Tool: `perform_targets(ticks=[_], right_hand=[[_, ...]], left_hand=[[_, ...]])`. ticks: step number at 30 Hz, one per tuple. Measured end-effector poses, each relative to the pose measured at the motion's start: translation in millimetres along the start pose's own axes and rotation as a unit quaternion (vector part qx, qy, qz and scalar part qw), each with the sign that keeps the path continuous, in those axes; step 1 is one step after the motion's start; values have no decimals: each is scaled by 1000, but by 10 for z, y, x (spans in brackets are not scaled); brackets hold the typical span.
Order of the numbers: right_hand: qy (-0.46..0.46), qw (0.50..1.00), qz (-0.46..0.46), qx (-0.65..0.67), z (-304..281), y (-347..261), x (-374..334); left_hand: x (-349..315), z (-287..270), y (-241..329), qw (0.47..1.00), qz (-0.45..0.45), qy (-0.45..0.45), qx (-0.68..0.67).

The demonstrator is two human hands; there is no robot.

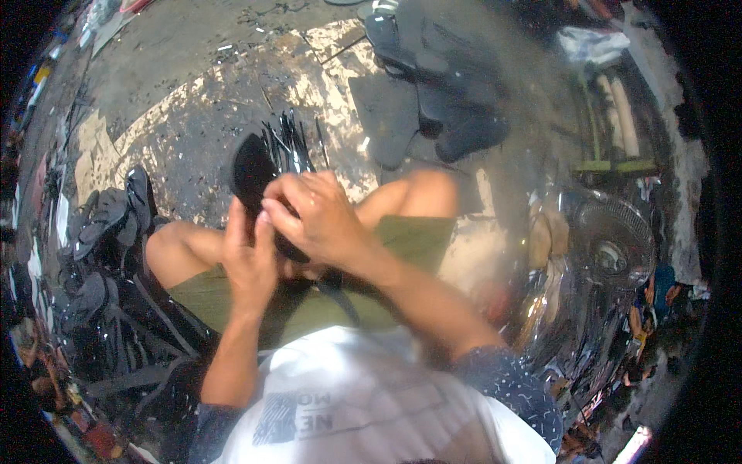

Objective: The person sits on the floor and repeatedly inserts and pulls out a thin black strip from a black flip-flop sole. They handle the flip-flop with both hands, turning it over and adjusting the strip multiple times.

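Left hand (249,255): closed on the edge of the black sole (251,166), thumb on the side facing the right hand; the grip looks meant to steady the piece.
Right hand (313,213): fingers curled in, tips brought together just beside the left thumb; whether they pinch anything thin cannot be told.
Black sole: between the two hands, its rounded end pointing away from the body beyond the left fingertips, its nearer part covered by the right hand; probably held like this to keep the edge within reach of both thumbs.
Black strips (287,143): a loose bunch of thin, glossy lengths just beyond the right knuckles, likely put there for a short reach; contact with the hand is unclear.
Lap: olive shorts (410,247) below the hands, knees bent outward, seemingly giving the forearms a low, stable place to work.
Footwear pile (100,224): dark pieces heaped left of the left hand, apparently grouped to leave the middle free.
Dark flat pieces (464,93): farther out, ahead and right of the right hand, on the stained ground (185,108).
Fan (610,255): well right of the right hand, perhaps for air.
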State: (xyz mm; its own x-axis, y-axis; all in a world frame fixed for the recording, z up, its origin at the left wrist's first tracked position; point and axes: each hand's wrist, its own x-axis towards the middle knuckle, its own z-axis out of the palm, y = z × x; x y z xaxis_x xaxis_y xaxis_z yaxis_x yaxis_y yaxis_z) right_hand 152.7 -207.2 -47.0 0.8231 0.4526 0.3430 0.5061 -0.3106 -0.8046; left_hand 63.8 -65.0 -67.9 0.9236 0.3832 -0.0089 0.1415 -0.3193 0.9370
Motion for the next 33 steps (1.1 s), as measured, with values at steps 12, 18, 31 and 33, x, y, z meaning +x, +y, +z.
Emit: perform_targets(ticks=[12,18,31,33], right_hand=[[83,788,250,-557,-1794,2866,152],[-53,955,230,-181,-954,1298,230],[-131,950,187,-212,667,1763,394],[-161,935,181,-259,731,1902,275]], left_hand=[[-741,-3892,681,791,221,177,542],[-172,-1255,505,968,-59,116,-216],[-279,-1303,-131,984,-41,90,149],[-252,-1284,-163,945,63,149,283]])
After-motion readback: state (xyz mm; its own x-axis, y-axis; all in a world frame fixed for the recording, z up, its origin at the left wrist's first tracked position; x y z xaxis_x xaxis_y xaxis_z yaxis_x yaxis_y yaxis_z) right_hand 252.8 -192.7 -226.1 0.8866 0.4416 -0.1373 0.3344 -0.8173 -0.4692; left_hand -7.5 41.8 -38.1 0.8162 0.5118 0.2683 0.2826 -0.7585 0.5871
